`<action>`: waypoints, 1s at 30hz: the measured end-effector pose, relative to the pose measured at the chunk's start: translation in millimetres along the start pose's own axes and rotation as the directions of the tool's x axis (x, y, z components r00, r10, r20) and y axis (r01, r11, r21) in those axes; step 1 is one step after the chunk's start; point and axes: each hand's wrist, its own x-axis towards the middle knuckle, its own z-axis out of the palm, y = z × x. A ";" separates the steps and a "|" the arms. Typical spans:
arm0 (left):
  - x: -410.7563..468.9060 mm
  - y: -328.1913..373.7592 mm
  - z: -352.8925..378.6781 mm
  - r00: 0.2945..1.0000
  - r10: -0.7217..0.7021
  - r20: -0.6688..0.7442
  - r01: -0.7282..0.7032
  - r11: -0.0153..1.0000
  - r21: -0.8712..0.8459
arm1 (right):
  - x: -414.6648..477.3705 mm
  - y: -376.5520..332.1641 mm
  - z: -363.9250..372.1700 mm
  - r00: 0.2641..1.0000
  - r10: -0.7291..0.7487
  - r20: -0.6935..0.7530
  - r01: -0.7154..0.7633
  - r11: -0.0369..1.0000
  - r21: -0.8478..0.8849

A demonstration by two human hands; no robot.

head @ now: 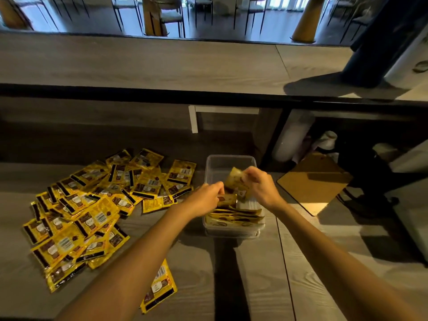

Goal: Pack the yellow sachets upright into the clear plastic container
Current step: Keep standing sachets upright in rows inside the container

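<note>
A clear plastic container (pixel 217 162) stands on the wooden table, its near half filled with several yellow sachets (pixel 236 215) packed on edge. Over the container my right hand (pixel 260 186) pinches a yellow sachet (pixel 235 179), tilted above the packed row. My left hand (pixel 206 196) grips another sachet (pixel 228 199) at the container's left wall. A large loose pile of yellow sachets (pixel 92 200) lies on the table to the left. One single sachet (pixel 159 286) lies near the front, partly under my left forearm.
A brown clipboard (pixel 315 181) lies to the right of the container. A raised counter ledge (pixel 162 63) runs across behind the table. A person's dark sleeve (pixel 375 49) rests on that ledge at the far right. Chairs stand in the room beyond.
</note>
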 end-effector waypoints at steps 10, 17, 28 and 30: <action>2.0 -10.5 14.5 0.993 -0.010 0.115 -0.004 0.993 0.114 | -28.8 9.7 -7.3 0.884 0.079 0.460 0.111 0.922 -0.371; -0.3 -8.8 11.5 0.964 -0.025 0.264 -0.017 0.988 0.153 | -28.5 7.8 -7.2 0.885 0.112 0.452 0.075 0.924 -0.374; -13.8 -2.7 5.5 0.998 0.015 0.053 -0.015 1.000 -0.010 | -33.9 2.2 -3.5 0.893 0.164 0.420 0.027 0.910 -0.414; -19.7 -5.3 -1.5 0.994 0.006 -0.111 -0.015 0.997 -0.082 | -35.0 -4.1 -1.7 0.910 0.152 0.386 0.022 0.911 -0.412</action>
